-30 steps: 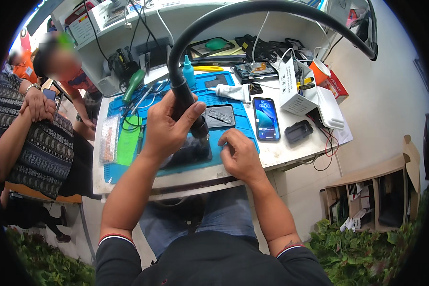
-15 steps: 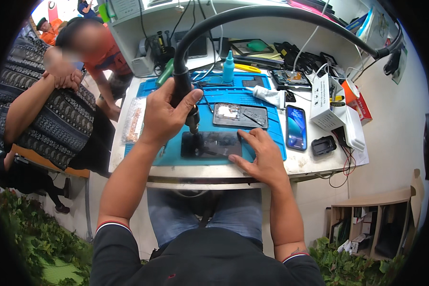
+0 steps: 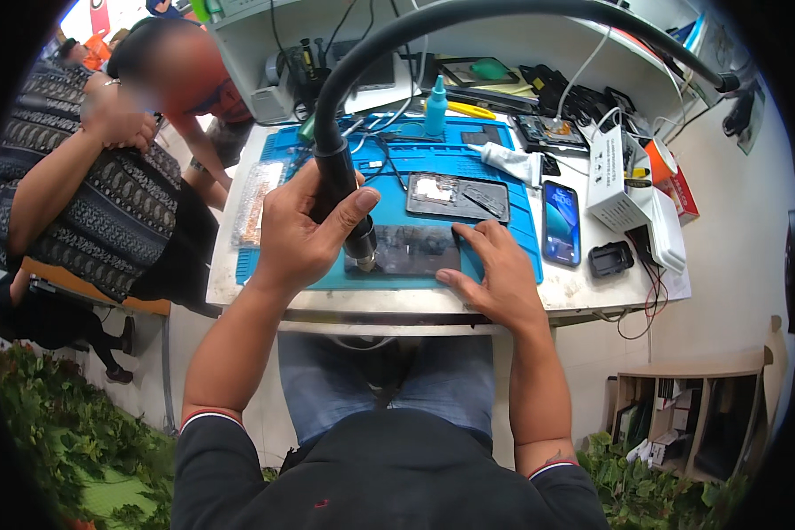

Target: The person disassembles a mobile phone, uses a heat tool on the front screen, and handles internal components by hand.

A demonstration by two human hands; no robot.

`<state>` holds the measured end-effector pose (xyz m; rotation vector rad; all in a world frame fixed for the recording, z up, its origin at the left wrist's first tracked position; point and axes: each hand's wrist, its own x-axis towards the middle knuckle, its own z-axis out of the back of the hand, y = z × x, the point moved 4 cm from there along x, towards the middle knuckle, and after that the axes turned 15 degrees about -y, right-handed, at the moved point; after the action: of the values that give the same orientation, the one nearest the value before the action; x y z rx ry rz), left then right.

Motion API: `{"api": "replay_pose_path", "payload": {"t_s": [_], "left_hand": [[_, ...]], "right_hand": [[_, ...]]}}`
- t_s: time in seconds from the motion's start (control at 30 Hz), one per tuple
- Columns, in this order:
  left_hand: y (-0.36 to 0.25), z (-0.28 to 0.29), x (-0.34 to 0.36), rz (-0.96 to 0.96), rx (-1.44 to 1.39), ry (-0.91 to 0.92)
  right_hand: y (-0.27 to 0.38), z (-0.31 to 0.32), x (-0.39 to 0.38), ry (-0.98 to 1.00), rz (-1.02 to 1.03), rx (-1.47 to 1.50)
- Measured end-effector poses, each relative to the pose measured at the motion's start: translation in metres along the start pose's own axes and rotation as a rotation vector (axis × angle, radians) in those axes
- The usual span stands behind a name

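Note:
My left hand [image 3: 299, 237] is wrapped round the black handle of a hot air gun [image 3: 334, 181], which hangs from a thick dark hose. Its metal nozzle points down at the left end of a dark phone screen [image 3: 420, 252] lying on the blue work mat [image 3: 278, 185]. Whether the nozzle touches the surface I cannot tell. At the screen's right end, my right hand [image 3: 503, 276] grips the edge, thumb at the near corner and index finger at the far one. Just beyond lies an opened phone body [image 3: 481, 205] with its inside showing.
To the right are a lit phone [image 3: 562, 223], a small black tray [image 3: 610, 259] and a white box [image 3: 616, 181]. A blue bottle [image 3: 435, 108] and a white tube [image 3: 511, 163] stand or lie farther back. Bubble wrap [image 3: 247, 225] lies at left, where two people [image 3: 79, 190] lean near the table.
The nozzle has moved toward the near side of the screen's left end. My right hand keeps its hold at the right end. The whole view has shifted slightly.

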<state>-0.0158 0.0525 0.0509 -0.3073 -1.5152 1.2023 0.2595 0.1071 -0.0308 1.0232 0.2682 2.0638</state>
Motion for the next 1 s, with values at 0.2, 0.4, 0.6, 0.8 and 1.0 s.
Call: {"api": "replay_pose_path", "payload": {"t_s": [0.2, 0.4, 0.6, 0.8, 1.0], "left_hand": [[-0.01, -0.052, -0.008, 0.027, -0.148, 0.04], [-0.01, -0.091, -0.012, 0.024, -0.17, 0.101], [-0.004, -0.108, 0.002, 0.021, -0.173, 0.063], [0.012, -0.102, 0.025, -0.038, -0.044, -0.024], [0.01, -0.066, 0.029, 0.008, -0.019, -0.042]], "right_hand": [[0.001, 0.004, 0.001, 0.003, -0.049, 0.043], [-0.004, 0.006, 0.001, 0.009, -0.114, 0.083], [-0.005, 0.007, 0.0, -0.004, -0.141, 0.092], [-0.004, 0.002, 0.001, 0.004, -0.08, 0.04], [0.0, 0.002, 0.001, 0.006, -0.068, 0.026]]}}
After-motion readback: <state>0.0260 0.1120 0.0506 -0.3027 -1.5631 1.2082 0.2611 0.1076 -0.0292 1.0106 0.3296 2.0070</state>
